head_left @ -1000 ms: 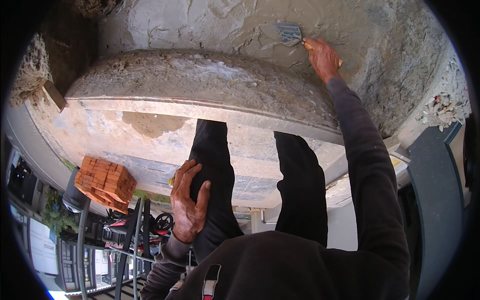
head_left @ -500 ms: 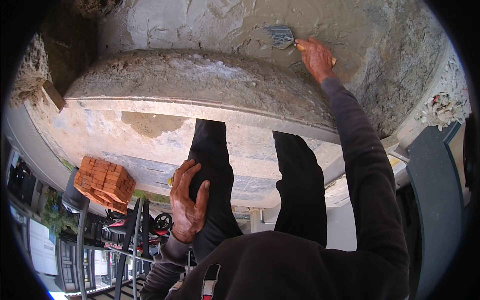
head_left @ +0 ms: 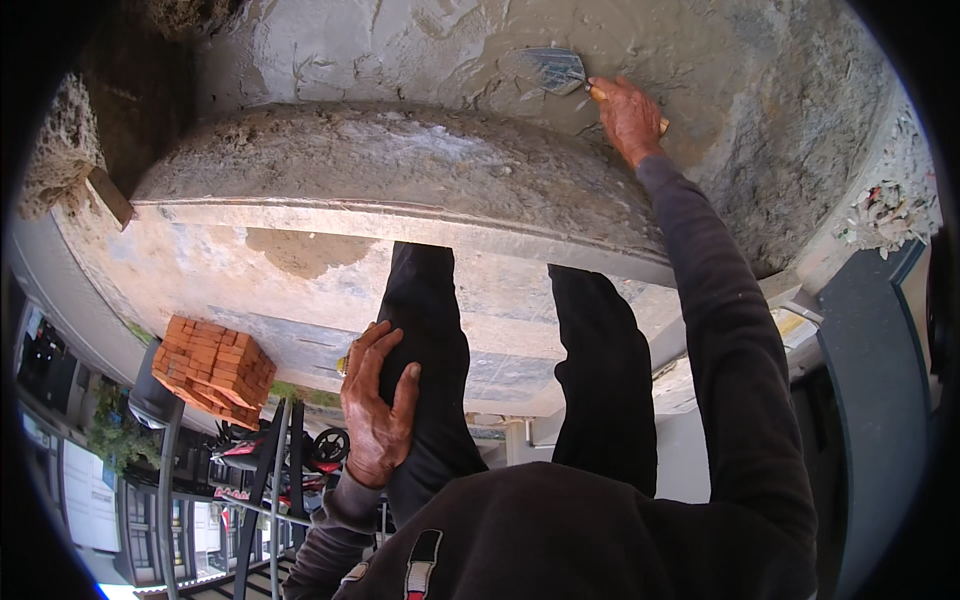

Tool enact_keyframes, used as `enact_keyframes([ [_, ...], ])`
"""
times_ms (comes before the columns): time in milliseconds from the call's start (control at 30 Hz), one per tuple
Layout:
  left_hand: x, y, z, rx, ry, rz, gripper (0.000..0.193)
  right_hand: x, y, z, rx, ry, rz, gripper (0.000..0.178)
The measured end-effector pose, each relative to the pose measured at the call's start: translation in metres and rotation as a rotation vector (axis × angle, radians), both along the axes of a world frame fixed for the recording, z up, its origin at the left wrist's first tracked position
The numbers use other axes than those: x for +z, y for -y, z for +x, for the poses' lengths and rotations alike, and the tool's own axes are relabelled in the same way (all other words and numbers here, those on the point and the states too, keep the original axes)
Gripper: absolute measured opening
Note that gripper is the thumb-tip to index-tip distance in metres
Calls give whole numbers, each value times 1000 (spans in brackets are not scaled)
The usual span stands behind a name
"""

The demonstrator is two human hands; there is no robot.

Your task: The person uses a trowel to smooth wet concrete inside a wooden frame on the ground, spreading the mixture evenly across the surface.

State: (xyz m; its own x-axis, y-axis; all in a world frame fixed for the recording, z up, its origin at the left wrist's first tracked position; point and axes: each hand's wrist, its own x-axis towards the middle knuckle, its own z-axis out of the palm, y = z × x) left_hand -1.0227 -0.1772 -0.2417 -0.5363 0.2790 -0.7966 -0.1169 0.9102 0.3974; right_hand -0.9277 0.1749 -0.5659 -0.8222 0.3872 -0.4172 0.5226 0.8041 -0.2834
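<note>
Stretched out to the far right, my right hand (head_left: 630, 118) is closed around the wooden handle of a trowel (head_left: 556, 70). The trowel's metal blade lies against wet grey mortar (head_left: 440, 50), pointing left. My left hand (head_left: 380, 405) rests on my left leg in black trousers (head_left: 425, 345). Its fingers are stretched out and it holds nothing. Between my legs and the mortar runs a rough earth-coloured ledge (head_left: 400, 150), edged by a long pale board (head_left: 400, 218).
A stack of orange bricks (head_left: 215, 365) stands at the left. Behind it, a motorcycle (head_left: 325, 450) shows near metal railings (head_left: 165, 500). A short wooden piece (head_left: 110, 197) lies at the ledge's left end. Light rubble (head_left: 888, 212) is heaped at the far right.
The trowel and my right hand have shifted very slightly to the left. My left hand stays on my leg.
</note>
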Motion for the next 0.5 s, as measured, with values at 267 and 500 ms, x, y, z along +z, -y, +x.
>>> enact_keyframes([
  [267,-1,-1,-1,7,15,-14,37,6,-9,15,-205,-20,-129,36],
  [500,1,2,0,-12,-13,10,36,-21,-21,11,-378,-74,-133,34],
])
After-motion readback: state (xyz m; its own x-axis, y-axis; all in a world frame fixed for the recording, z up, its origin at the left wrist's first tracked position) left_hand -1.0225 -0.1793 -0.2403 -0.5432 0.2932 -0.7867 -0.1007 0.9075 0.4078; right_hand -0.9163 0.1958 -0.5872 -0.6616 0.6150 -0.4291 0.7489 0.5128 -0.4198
